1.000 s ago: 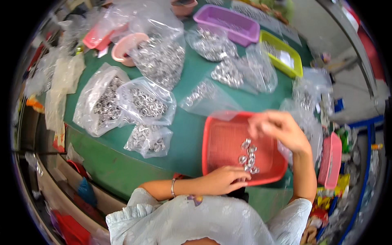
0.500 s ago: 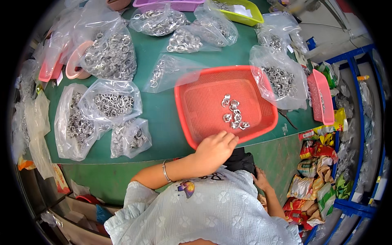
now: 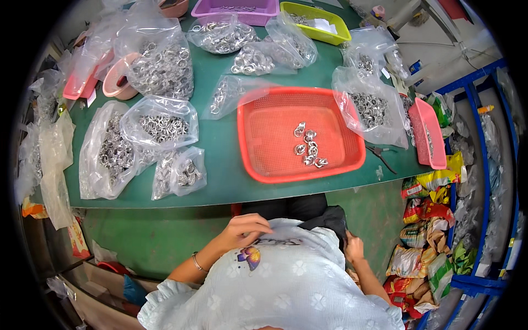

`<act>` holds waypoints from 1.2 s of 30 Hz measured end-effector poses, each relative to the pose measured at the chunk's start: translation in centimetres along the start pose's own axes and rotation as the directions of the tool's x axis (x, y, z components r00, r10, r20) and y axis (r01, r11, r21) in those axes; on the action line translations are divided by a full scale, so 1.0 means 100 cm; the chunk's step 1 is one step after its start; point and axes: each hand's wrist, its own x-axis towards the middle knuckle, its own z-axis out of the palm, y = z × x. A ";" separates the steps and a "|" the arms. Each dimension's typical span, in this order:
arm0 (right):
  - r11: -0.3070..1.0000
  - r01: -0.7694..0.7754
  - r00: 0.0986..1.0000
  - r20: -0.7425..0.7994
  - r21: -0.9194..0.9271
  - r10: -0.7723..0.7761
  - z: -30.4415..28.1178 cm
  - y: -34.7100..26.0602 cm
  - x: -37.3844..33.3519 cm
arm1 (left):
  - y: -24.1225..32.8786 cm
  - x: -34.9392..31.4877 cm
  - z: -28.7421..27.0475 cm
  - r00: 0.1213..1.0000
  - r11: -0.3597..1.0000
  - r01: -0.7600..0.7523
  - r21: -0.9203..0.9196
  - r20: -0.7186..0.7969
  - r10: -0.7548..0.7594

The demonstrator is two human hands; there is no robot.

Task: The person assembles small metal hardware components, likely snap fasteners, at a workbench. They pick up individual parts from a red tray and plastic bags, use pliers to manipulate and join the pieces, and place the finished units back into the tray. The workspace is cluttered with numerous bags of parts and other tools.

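My left hand [image 3: 246, 229], a bracelet on its wrist, hovers before my light shirt, off the table. Its fingers are loosely bent and apart from the thumb, and nothing shows in them. My right hand [image 3: 353, 247] is low at my right side, by black cloth [image 3: 330, 218]; its fingers are partly hidden, so its grip cannot be told. On the green table in front of me sits a red plastic basket [image 3: 246, 144]. Several shiny silver rings [image 3: 311, 147] lie in a small cluster on its mesh floor. Neither hand touches the basket.
Clear bags of rings [image 3: 164, 129] crowd the table's left side and back. Another bag [image 3: 369, 110] overlaps the basket's right rim. Pliers [image 3: 383, 159] lie beside a pink tray [image 3: 428, 135]. Purple [image 3: 236, 14] and lime baskets [image 3: 316, 25] stand at the back; a blue rack [image 3: 477, 137] stands right.
My left hand has drawn back from the basket's front rim toward my shirt. My right hand stays low at my side, and the rings keep their cluster in the basket.
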 end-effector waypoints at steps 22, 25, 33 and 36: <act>0.599 0.723 0.688 0.428 -0.344 -0.586 -0.075 0.002 0.042 | -0.009 -0.050 0.082 0.786 0.738 0.545 0.398 0.064 -0.615; 0.559 0.776 0.630 0.396 -0.291 -0.668 -0.053 0.007 0.068 | 0.003 -0.041 0.084 0.718 0.641 0.599 0.479 0.032 -0.696; 0.591 0.781 0.610 0.448 -0.202 -0.654 -0.018 0.022 0.120 | 0.023 0.001 0.107 0.691 0.459 0.574 0.678 -0.101 -0.715; 0.650 0.745 0.628 0.489 -0.152 -0.605 -0.018 0.034 0.123 | 0.060 0.071 0.110 0.871 0.675 0.481 0.560 -0.217 -0.441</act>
